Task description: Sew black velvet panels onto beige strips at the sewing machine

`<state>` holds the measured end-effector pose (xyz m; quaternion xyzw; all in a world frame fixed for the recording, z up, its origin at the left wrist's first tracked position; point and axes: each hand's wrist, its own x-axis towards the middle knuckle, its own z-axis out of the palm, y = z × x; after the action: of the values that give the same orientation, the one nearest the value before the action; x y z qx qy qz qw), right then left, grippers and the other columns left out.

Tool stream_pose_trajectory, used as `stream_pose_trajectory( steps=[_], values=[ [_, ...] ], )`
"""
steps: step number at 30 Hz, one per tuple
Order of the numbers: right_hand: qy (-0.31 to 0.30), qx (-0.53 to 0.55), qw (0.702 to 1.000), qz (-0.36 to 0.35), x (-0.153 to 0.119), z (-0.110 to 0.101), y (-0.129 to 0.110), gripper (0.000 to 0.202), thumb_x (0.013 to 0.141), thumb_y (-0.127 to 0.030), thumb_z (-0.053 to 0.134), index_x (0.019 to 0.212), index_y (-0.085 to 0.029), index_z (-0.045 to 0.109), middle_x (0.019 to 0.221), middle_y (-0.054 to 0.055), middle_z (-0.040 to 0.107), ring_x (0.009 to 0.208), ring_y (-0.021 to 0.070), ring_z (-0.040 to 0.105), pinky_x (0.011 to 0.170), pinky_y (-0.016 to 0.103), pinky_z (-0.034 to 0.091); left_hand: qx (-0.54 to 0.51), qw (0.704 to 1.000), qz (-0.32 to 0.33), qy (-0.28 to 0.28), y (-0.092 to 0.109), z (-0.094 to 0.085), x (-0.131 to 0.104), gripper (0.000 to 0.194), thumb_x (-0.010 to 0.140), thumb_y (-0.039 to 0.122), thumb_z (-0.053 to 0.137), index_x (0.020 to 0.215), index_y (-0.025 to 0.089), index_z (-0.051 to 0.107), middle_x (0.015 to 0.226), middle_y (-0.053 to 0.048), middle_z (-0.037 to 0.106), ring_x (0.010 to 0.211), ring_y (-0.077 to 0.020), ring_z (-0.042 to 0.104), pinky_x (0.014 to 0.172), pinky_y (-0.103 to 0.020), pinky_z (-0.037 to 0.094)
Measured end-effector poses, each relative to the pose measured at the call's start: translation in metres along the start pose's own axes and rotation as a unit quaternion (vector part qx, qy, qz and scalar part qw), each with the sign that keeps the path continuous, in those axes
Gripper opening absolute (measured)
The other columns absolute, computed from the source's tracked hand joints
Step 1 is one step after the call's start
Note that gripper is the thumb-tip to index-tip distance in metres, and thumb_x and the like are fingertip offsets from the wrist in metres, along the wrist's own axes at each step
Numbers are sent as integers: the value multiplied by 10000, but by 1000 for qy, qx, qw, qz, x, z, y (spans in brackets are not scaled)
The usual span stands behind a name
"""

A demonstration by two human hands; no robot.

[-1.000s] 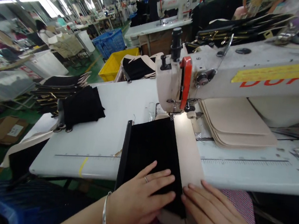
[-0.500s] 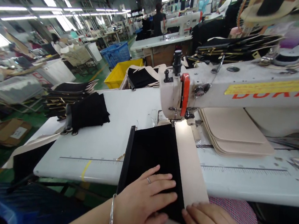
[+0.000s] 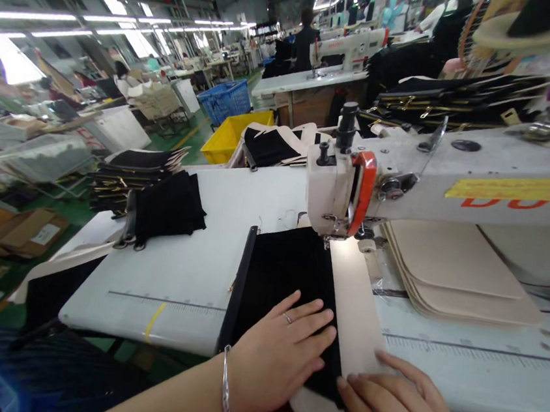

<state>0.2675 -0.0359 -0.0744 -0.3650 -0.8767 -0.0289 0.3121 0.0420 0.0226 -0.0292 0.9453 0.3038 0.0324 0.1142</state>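
A black fabric piece (image 3: 293, 267) lies on a beige panel (image 3: 355, 306), both running under the presser foot of a white sewing machine (image 3: 332, 196). A dark strip (image 3: 237, 287) borders the fabric's left side. My left hand (image 3: 284, 345) rests flat on the black fabric, fingers spread, with a ring and a bangle on it. Lower right, my right hand (image 3: 399, 402) lies over the panel's near right part, fingertips touching the fabric's edge and one finger apart from the others. The near end of the panel hangs past the table edge toward my lap.
Beige panels (image 3: 465, 265) are stacked under the machine arm. Folded black pieces (image 3: 169, 211) lie on the table's left, beside a taller stack (image 3: 128, 174). Behind stand a yellow crate (image 3: 225, 142) and a blue basket (image 3: 224, 100). A blue bin (image 3: 55, 376) sits lower left.
The view has shifted a little, so the machine appears further right. One finger of my right hand has stretched away from the others. My left hand stays flat on the fabric.
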Motion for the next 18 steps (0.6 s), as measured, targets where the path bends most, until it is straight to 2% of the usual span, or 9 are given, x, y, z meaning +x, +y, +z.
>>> stream_pose_trajectory(
  steps=[4,7,9,14,18],
  values=[
    [4,33,999,33,10,5,7,239,966,-216,446,1053,-198,668,903,-29,685,848,121,615,1115,422,286,-32,997,39,60,0,7,-6,321,991,288,433,1253,163,570,1361,-23,567,1364,-177,401,1215,-400,205],
    [-10,37,999,17,16,3,13,195,914,-224,547,1065,-189,667,942,-20,688,877,122,615,1119,385,291,-36,993,47,102,-5,18,-8,271,981,216,461,1213,184,595,1321,8,601,1338,-145,433,1213,-364,221],
    [-18,40,999,13,19,3,17,214,884,-224,592,1084,-190,662,956,-20,686,881,119,613,1112,363,300,-34,992,53,106,-11,23,-7,276,978,187,464,1222,194,592,1319,17,604,1336,-142,436,1210,-364,231],
    [-14,67,995,70,24,10,24,281,899,-228,583,1177,-231,623,1005,-28,663,924,129,584,1084,409,324,-30,992,62,101,-24,24,3,280,988,185,438,1215,187,601,1311,-5,611,1315,-158,464,1198,-379,261],
    [-57,52,994,79,28,13,30,332,889,-206,597,1221,-220,586,1063,-5,634,977,152,554,1075,450,332,-10,993,63,96,-33,20,13,288,994,189,409,1207,160,599,1319,-45,602,1320,-167,460,1187,-387,286]
  ],
)
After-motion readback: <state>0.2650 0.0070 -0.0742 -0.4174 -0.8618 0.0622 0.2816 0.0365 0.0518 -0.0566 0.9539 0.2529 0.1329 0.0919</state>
